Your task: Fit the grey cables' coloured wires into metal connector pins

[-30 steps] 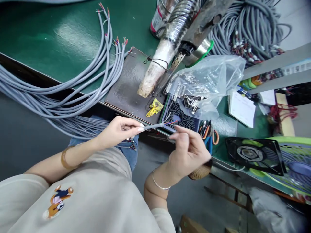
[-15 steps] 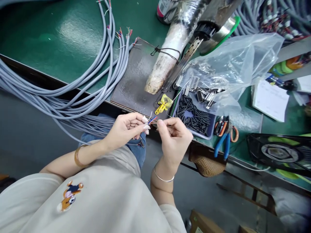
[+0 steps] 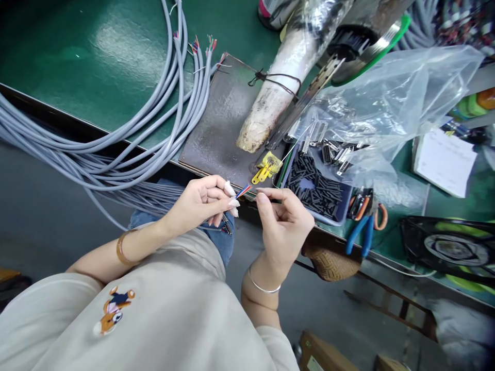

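My left hand (image 3: 209, 200), its white-nailed fingers closed, pinches a small fan of thin blue, red and white wires (image 3: 243, 191). The wire ends point up and right, toward my other hand. Thumb and forefinger of my right hand (image 3: 284, 219) are pressed together just right of those ends; what they hold, if anything, is too small to tell. Under my left hand a dark metal connector (image 3: 227, 224) shows against my leg. Just beyond the hands, a yellow clip-like piece (image 3: 266, 167) lies on the dark board (image 3: 209, 129), with a thin silvery wire beside it.
Grey cables (image 3: 162, 123) with stripped ends lie at left. A wrapped white tube (image 3: 266, 103) rests over the board. At right are a bin (image 3: 340, 219) of small black sleeves and connectors, a plastic bag (image 3: 417, 87), blue-handled pliers (image 3: 359, 234), a solder spool (image 3: 386, 51) and a notepad (image 3: 444, 159).
My right hand has moved slightly to the right, away from my left hand. The coloured wires now show more plainly, fanned close together. The view has shifted a little.
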Action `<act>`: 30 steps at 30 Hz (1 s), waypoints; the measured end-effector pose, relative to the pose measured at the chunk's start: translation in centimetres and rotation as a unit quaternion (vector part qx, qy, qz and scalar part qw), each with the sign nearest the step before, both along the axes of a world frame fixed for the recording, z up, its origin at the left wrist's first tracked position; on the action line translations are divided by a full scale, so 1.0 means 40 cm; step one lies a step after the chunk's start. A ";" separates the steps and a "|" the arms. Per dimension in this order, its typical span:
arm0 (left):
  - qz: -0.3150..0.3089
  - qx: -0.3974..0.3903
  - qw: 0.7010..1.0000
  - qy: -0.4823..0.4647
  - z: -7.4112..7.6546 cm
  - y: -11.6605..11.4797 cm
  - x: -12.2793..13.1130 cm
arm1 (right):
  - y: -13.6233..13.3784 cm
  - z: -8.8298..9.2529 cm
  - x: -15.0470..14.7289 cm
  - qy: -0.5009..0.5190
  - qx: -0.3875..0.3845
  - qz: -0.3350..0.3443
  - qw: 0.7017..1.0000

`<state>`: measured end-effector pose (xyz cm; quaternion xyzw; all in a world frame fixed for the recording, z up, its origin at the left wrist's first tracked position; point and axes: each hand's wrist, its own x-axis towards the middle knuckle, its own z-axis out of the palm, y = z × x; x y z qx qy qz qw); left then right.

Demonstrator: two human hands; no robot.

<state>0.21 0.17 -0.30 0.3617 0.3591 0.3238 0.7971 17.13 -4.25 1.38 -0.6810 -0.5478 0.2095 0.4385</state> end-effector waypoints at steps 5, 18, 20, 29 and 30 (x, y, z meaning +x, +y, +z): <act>-0.028 -0.002 1.000 -0.001 -0.008 -0.002 0.003 | 0.004 0.001 0.009 0.066 -0.052 0.063 0.995; 0.011 0.108 0.993 0.046 -0.007 -0.001 0.006 | 0.003 -0.014 0.008 0.092 0.027 -0.034 0.995; 0.054 0.156 0.984 0.065 -0.010 -0.005 0.007 | -0.006 -0.015 0.006 0.083 0.042 -0.051 0.994; 0.053 0.222 0.969 0.091 -0.014 -0.004 0.008 | -0.014 -0.020 0.000 0.117 -0.015 0.016 0.993; 0.050 0.221 0.970 0.089 -0.013 -0.003 0.007 | -0.013 -0.021 0.000 0.123 -0.017 0.018 0.992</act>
